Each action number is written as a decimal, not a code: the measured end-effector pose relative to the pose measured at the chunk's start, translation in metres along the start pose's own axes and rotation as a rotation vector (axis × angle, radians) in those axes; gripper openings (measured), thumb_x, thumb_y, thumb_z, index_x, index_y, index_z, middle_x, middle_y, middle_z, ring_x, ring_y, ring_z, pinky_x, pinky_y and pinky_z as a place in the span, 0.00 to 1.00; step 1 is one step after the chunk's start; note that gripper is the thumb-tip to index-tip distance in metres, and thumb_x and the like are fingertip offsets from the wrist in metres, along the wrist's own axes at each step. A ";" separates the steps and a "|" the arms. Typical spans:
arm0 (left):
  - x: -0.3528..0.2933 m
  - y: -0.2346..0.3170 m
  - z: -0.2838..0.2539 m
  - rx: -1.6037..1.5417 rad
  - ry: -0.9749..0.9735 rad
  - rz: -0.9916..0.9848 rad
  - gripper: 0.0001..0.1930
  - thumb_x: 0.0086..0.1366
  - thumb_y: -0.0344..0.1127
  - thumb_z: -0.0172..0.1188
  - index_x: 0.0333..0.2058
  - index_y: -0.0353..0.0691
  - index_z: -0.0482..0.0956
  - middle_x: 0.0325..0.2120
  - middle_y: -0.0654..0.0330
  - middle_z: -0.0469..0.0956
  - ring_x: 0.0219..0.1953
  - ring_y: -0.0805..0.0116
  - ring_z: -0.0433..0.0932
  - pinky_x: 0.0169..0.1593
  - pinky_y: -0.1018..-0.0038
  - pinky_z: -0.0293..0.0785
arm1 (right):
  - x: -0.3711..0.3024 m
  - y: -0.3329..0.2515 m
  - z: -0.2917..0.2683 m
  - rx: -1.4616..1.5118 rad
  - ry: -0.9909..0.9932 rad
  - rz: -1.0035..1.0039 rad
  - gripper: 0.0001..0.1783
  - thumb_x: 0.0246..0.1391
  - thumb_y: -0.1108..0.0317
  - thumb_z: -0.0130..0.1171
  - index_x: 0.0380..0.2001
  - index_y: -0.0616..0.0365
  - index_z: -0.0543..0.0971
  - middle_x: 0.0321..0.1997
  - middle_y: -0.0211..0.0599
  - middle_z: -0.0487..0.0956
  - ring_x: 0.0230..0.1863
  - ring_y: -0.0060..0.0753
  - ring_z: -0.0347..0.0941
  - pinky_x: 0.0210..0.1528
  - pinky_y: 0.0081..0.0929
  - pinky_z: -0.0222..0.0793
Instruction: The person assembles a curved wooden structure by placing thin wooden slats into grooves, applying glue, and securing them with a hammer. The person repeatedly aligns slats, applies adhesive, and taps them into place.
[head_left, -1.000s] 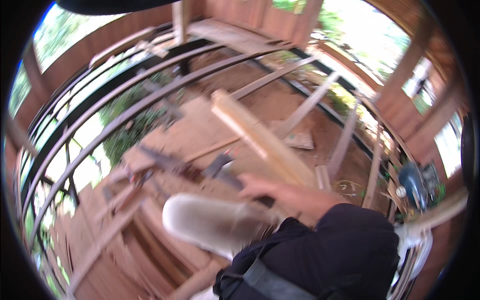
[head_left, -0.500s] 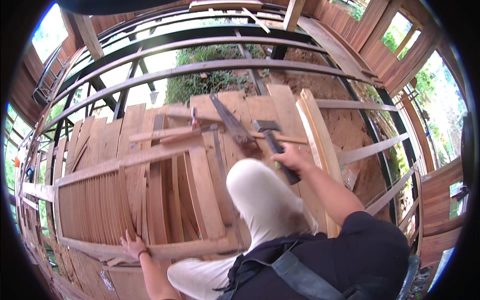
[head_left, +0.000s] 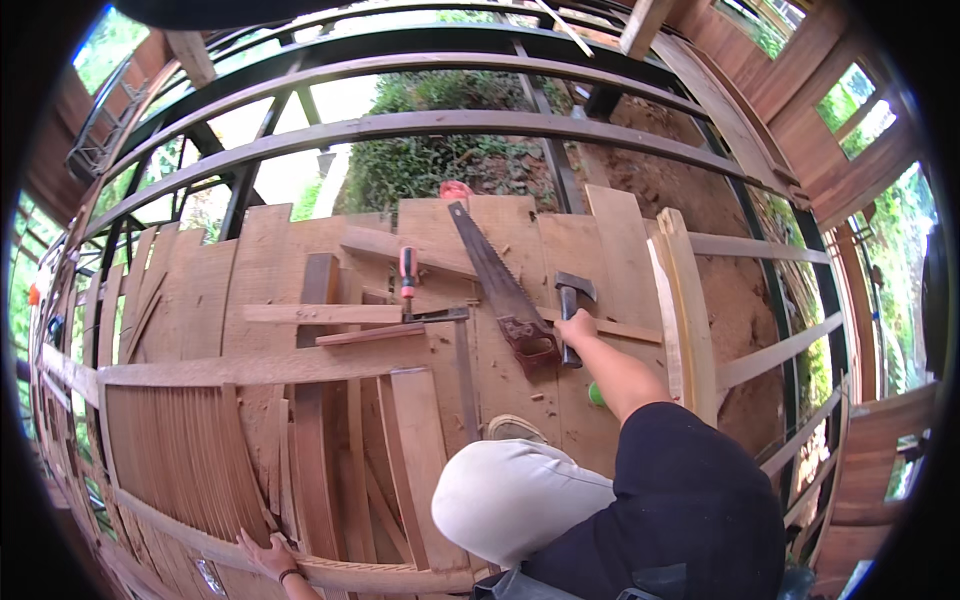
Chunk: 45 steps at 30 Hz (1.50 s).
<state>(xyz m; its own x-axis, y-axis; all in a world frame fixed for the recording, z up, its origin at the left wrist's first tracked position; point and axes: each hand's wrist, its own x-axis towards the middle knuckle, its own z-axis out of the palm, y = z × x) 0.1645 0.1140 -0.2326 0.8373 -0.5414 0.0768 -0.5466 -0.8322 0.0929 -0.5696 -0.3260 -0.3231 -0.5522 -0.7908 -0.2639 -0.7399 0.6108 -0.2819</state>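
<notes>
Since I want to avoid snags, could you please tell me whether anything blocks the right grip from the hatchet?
Nothing visible does: the right grip holds the hatchet by its handle; the saw lies to the left.

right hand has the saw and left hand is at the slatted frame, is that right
Not quite: the right hand has the hatchet, not the saw, as the head view shows. The left hand is at the slatted frame.

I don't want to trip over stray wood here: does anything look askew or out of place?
Some wood strips lie at uneven angles within the open part of the frame, while its slats sit in a close row.
</notes>
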 end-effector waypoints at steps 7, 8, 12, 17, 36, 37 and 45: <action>-0.017 0.021 -0.010 0.105 0.006 -0.109 0.42 0.53 0.38 0.64 0.70 0.46 0.66 0.71 0.42 0.62 0.73 0.43 0.59 0.74 0.53 0.56 | -0.054 0.007 0.002 -0.088 0.138 -0.435 0.18 0.50 0.68 0.60 0.46 0.57 0.76 0.51 0.52 0.74 0.56 0.58 0.70 0.59 0.54 0.68; -0.016 0.028 -0.010 0.109 -0.015 -0.138 0.43 0.53 0.37 0.64 0.71 0.49 0.65 0.71 0.43 0.61 0.73 0.43 0.59 0.75 0.52 0.55 | -0.062 0.007 0.009 -0.102 -0.048 -0.521 0.16 0.50 0.64 0.61 0.42 0.57 0.78 0.50 0.51 0.75 0.54 0.58 0.71 0.57 0.55 0.68; -0.017 0.036 -0.009 0.110 -0.045 -0.229 0.45 0.51 0.34 0.66 0.71 0.53 0.64 0.71 0.44 0.62 0.73 0.43 0.57 0.75 0.50 0.53 | -0.123 -0.011 0.039 -0.307 -0.138 -0.802 0.22 0.48 0.49 0.69 0.35 0.55 0.78 0.44 0.48 0.76 0.49 0.54 0.72 0.48 0.51 0.71; 0.000 0.063 -0.029 0.077 -0.004 -0.177 0.45 0.50 0.36 0.69 0.69 0.50 0.64 0.69 0.44 0.62 0.74 0.43 0.56 0.75 0.49 0.52 | -0.129 -0.003 0.042 -0.330 -0.141 -0.802 0.27 0.46 0.52 0.72 0.43 0.57 0.75 0.47 0.46 0.73 0.55 0.52 0.68 0.54 0.51 0.66; 0.077 0.202 -0.021 -0.266 0.207 0.073 0.22 0.67 0.42 0.58 0.54 0.33 0.79 0.53 0.42 0.79 0.59 0.45 0.75 0.65 0.58 0.69 | -0.094 -0.083 -0.069 0.979 -0.415 -0.412 0.15 0.55 0.72 0.50 0.46 0.62 0.71 0.40 0.35 0.71 0.40 0.31 0.66 0.45 0.30 0.66; 0.095 0.231 -0.015 -0.355 0.222 0.075 0.20 0.68 0.41 0.57 0.52 0.34 0.80 0.51 0.43 0.80 0.57 0.46 0.76 0.63 0.58 0.70 | -0.103 -0.104 -0.081 1.042 -0.371 -0.493 0.15 0.55 0.69 0.52 0.45 0.61 0.70 0.39 0.34 0.70 0.39 0.29 0.64 0.44 0.28 0.65; 0.166 0.295 0.023 -0.353 0.144 -0.035 0.20 0.76 0.51 0.47 0.40 0.44 0.82 0.39 0.47 0.84 0.46 0.42 0.81 0.49 0.51 0.76 | -0.141 -0.232 -0.110 1.055 -0.651 -1.433 0.38 0.50 0.46 0.74 0.51 0.58 0.65 0.40 0.35 0.67 0.41 0.32 0.64 0.47 0.34 0.64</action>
<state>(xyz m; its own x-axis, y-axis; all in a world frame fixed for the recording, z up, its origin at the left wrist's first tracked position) 0.1431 -0.2240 -0.2153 0.8590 -0.4698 0.2036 -0.5094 -0.7439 0.4326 -0.3623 -0.3608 -0.1193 0.5788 -0.6729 0.4608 0.1977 -0.4324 -0.8797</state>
